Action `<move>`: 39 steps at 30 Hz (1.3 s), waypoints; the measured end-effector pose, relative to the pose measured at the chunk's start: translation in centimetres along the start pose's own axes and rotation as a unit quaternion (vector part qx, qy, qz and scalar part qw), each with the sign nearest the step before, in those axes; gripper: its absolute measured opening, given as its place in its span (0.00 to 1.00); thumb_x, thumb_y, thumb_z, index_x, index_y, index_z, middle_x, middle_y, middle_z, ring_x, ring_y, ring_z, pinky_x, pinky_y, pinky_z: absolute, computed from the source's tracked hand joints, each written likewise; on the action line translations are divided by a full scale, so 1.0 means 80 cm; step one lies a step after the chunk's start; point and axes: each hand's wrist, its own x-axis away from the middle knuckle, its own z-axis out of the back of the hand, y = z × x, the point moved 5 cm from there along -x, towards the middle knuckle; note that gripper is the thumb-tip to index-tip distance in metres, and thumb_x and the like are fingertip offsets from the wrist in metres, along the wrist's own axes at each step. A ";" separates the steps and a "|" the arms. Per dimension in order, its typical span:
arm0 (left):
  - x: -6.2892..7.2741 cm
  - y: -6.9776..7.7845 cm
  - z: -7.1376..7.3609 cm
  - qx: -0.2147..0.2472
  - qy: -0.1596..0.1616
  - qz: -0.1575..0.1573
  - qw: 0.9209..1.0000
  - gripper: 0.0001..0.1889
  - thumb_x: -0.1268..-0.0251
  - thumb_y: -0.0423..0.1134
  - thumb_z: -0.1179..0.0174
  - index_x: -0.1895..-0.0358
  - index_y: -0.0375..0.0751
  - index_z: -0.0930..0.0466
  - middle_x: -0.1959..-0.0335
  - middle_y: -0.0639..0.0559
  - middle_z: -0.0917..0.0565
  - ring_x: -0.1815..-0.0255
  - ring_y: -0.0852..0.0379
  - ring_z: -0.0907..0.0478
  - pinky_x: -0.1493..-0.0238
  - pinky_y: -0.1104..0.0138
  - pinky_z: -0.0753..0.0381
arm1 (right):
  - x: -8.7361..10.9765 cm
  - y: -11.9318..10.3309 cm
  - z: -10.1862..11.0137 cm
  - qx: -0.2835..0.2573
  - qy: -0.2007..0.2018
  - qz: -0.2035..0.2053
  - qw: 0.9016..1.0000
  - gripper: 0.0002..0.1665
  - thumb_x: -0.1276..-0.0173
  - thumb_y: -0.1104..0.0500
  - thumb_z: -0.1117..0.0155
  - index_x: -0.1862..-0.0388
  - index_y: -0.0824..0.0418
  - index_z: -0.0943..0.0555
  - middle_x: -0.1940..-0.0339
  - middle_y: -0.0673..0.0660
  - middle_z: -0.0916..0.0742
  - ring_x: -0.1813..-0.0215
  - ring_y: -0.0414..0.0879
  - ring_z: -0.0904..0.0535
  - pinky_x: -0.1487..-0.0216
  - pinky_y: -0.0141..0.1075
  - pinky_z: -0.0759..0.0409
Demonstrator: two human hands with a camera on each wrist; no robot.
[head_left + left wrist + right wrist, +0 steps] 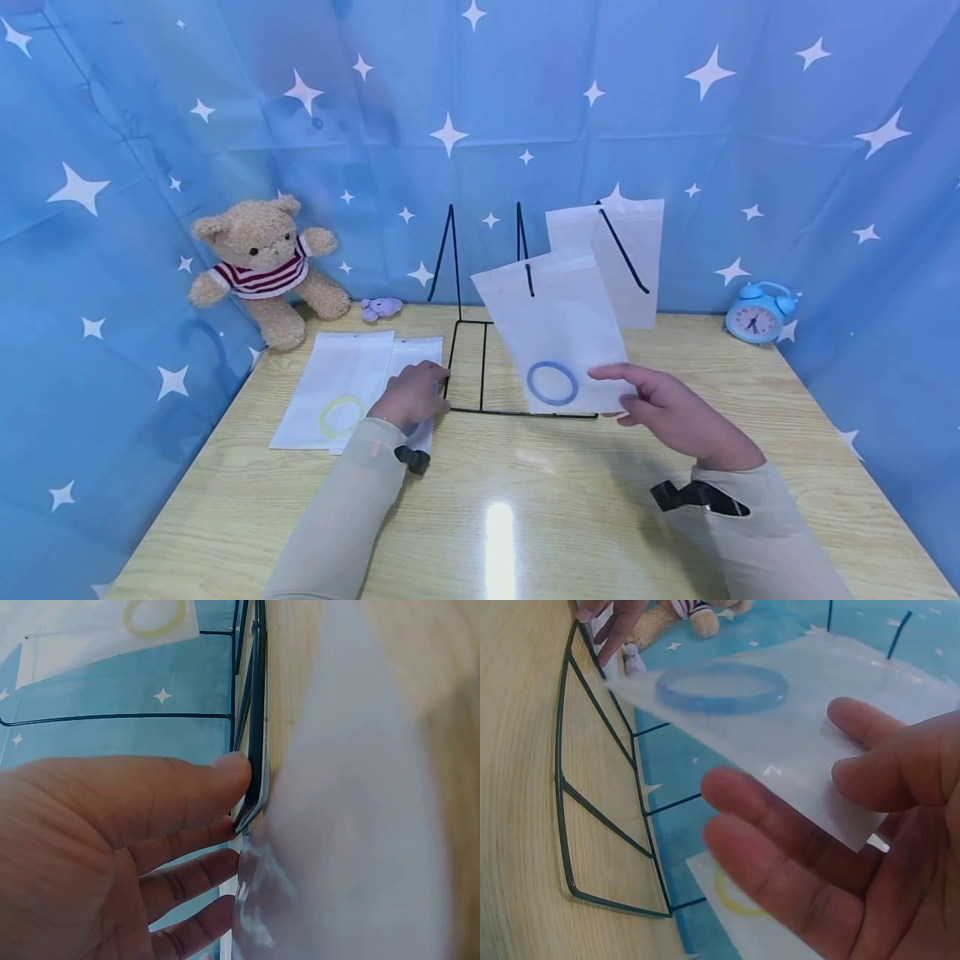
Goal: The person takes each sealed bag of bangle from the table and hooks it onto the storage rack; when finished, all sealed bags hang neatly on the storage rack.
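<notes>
In front of the wire rack (pixel 483 367), to its right, the right hand (pixel 678 417) pinches a lower corner of the blue-ringed bag (pixel 577 325); its top is already on the rack's middle hook (pixel 530 279), but it stays tilted, so this step looks unfinished. At the rack's left edge, the left hand (pixel 412 393) grips the base wire with curled fingers. Left of the rack, 2 flat bags (pixel 345 358) are probably left to hang. Farther back, the rack's bare left hook (pixel 454 250) waits, while 1 hanging bag (pixel 615 267) is done at the right.
</notes>
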 end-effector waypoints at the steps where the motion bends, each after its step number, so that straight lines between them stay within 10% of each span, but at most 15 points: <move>1: 0.000 0.000 0.000 0.000 0.001 0.000 1.000 0.33 0.35 0.42 0.29 0.26 0.45 0.24 0.25 0.45 0.25 0.25 0.36 0.30 0.29 0.37 0.30 | 0.000 0.001 -0.001 -0.005 -0.004 -0.002 1.000 0.32 0.20 0.75 0.54 0.23 0.56 0.27 0.21 0.69 0.30 0.44 0.52 0.12 0.50 0.41 0.10; 12: -0.001 0.000 -0.001 0.003 -0.001 0.009 1.000 0.33 0.33 0.43 0.30 0.25 0.46 0.24 0.24 0.45 0.26 0.24 0.37 0.31 0.28 0.37 0.31 | -0.008 0.006 -0.008 -0.026 0.008 0.033 0.999 0.32 0.18 0.72 0.53 0.19 0.57 0.31 0.22 0.71 0.29 0.45 0.58 0.11 0.49 0.41 0.11; 20: 0.000 0.001 -0.001 0.008 -0.001 0.011 1.000 0.33 0.34 0.43 0.29 0.25 0.48 0.24 0.24 0.46 0.27 0.23 0.37 0.32 0.27 0.37 0.32 | -0.013 0.008 -0.013 -0.043 0.038 0.076 0.995 0.31 0.16 0.72 0.53 0.18 0.61 0.34 0.56 0.68 0.22 0.38 0.41 0.14 0.40 0.29 0.17; 31: 0.000 0.002 0.001 0.005 -0.005 0.008 1.000 0.34 0.33 0.43 0.29 0.24 0.47 0.25 0.24 0.46 0.27 0.24 0.37 0.32 0.27 0.38 0.32 | -0.022 0.014 -0.018 -0.088 0.056 0.109 0.989 0.33 0.17 0.72 0.52 0.16 0.63 0.39 0.18 0.72 0.36 0.26 0.33 0.25 0.33 0.27 0.24; 39: 0.001 0.002 0.001 -0.002 -0.003 0.002 1.000 0.33 0.33 0.42 0.29 0.25 0.47 0.24 0.24 0.45 0.26 0.25 0.36 0.31 0.29 0.37 0.31 | -0.027 0.023 -0.026 -0.138 0.056 0.135 0.980 0.35 0.17 0.73 0.53 0.14 0.65 0.44 0.15 0.73 0.42 0.19 0.33 0.36 0.28 0.27 0.30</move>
